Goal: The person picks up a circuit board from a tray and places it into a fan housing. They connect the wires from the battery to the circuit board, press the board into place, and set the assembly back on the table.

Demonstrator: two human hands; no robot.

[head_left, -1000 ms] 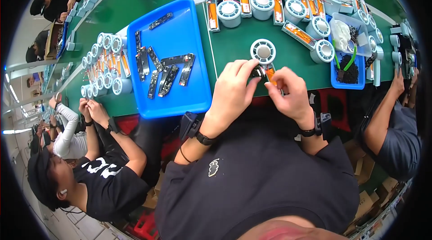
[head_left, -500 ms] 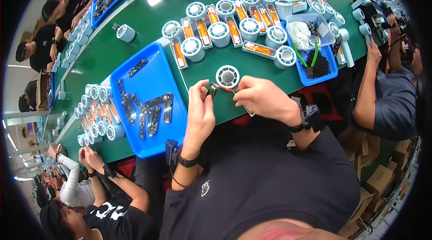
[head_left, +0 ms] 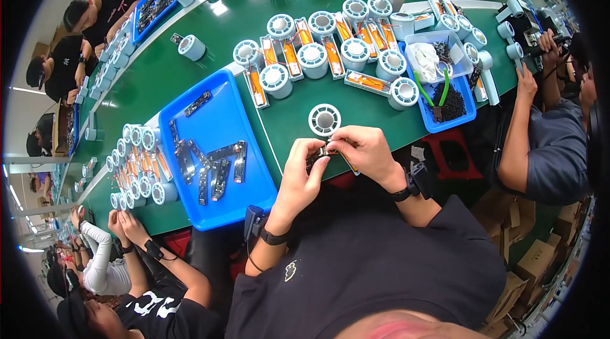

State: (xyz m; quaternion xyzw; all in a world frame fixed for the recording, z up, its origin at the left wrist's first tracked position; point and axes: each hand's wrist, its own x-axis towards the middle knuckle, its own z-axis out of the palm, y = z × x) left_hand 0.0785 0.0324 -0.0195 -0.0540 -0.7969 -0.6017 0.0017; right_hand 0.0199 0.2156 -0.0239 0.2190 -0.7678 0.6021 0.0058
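My left hand [head_left: 301,170] is closed on a small dark circuit board [head_left: 316,156], held upright between thumb and fingers. The fingertips of my right hand [head_left: 367,153] pinch together right at the board's edge; what they grip is too small to make out. Just beyond my fingers stands a light-blue housing with a round, vented head [head_left: 325,120]. Its handle part [head_left: 349,163], with a bit of orange showing, runs toward me beneath my right hand and is mostly hidden.
To the left lies a blue tray [head_left: 257,167] with several dark circuit boards [head_left: 221,177]. Rows of light-blue housings [head_left: 312,59] with orange batteries stand ahead. At the right, a blue bin [head_left: 438,125] holds black small parts, green-handled cutters [head_left: 446,88] and a clear tub [head_left: 416,38]. Co-workers sit on both sides.
My hands have come together: the left moved right with the circuit board, and the right fingers now meet at its edge. The view has shifted slightly.
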